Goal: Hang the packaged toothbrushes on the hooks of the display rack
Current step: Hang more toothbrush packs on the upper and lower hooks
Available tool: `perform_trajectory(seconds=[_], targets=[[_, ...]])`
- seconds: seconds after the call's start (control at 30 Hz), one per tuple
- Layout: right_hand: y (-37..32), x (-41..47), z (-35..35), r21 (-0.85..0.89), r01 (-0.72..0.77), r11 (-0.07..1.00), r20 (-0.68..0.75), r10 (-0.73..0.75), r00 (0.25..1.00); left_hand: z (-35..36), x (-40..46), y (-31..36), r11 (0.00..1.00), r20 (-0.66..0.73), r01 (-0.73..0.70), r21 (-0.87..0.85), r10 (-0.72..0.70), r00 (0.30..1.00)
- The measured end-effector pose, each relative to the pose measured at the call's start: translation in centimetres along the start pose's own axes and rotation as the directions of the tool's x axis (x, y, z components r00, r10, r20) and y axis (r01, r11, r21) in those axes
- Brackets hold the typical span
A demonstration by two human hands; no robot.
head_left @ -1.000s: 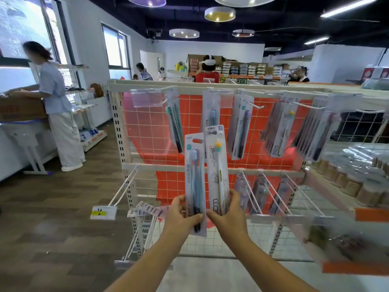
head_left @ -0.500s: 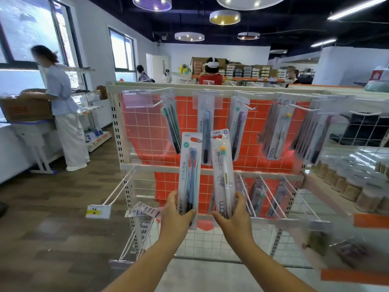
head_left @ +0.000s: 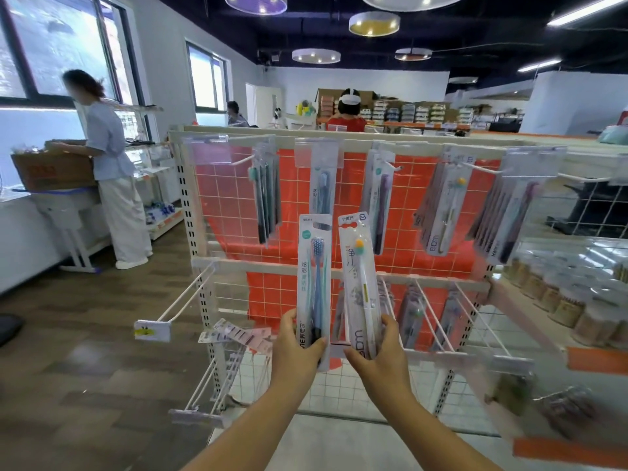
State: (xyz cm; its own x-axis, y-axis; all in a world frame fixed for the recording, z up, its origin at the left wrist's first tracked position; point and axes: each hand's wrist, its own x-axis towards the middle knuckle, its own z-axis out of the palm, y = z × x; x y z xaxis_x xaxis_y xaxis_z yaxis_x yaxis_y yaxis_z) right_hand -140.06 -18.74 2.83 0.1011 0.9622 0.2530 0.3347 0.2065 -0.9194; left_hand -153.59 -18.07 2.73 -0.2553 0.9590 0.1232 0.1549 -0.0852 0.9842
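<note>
My left hand (head_left: 295, 346) grips the lower end of a packaged blue toothbrush (head_left: 314, 266), held upright. Beside it, my right hand (head_left: 379, 351) grips the bottom of a packaged white toothbrush (head_left: 358, 280) with a yellow-green head. Both packs stand in front of the display rack (head_left: 185, 205), below its top row. Several toothbrush packs hang on the upper hooks (head_left: 380, 198). The lower hooks (head_left: 424, 307) carry more packs. Bare white hooks (head_left: 185, 294) stick out at the rack's left.
A price tag (head_left: 152, 330) ends the bare left hook. A shelf with jars (head_left: 577, 300) stands at the right. A person in light clothes (head_left: 112, 171) works at a cardboard box (head_left: 51, 171) on the left. Wooden floor (head_left: 85, 368) lies left of the rack.
Both hands with their packs have shifted slightly right and closer to the rack. The view has moved nearer the rack.
</note>
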Motion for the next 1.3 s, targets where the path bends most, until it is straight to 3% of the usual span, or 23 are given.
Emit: perform_trajectory(seconds=[0.97, 1.1, 1.3], targets=[[-1.4, 4.5, 1.0, -0.02, -0.03, 0.999, -0.091, 0.028, 0.995, 0.1, 8.1, 6.4, 0.986, 0.02, -0.117, -0.118, 0.121, 0.993], [-0.6, 4.5, 0.3, -0.036, -0.046, 0.998, -0.101, 0.042, 0.994, 1.3, 7.5, 5.9, 0.981, 0.125, -0.195, -0.013, 0.195, 0.973], [0.0, 4.9, 0.5, -0.043, -0.059, 0.997, -0.112, 0.054, 0.992, 1.1, 9.1, 4.6, 0.938, 0.128, -0.272, 0.215, 0.25, 0.96]])
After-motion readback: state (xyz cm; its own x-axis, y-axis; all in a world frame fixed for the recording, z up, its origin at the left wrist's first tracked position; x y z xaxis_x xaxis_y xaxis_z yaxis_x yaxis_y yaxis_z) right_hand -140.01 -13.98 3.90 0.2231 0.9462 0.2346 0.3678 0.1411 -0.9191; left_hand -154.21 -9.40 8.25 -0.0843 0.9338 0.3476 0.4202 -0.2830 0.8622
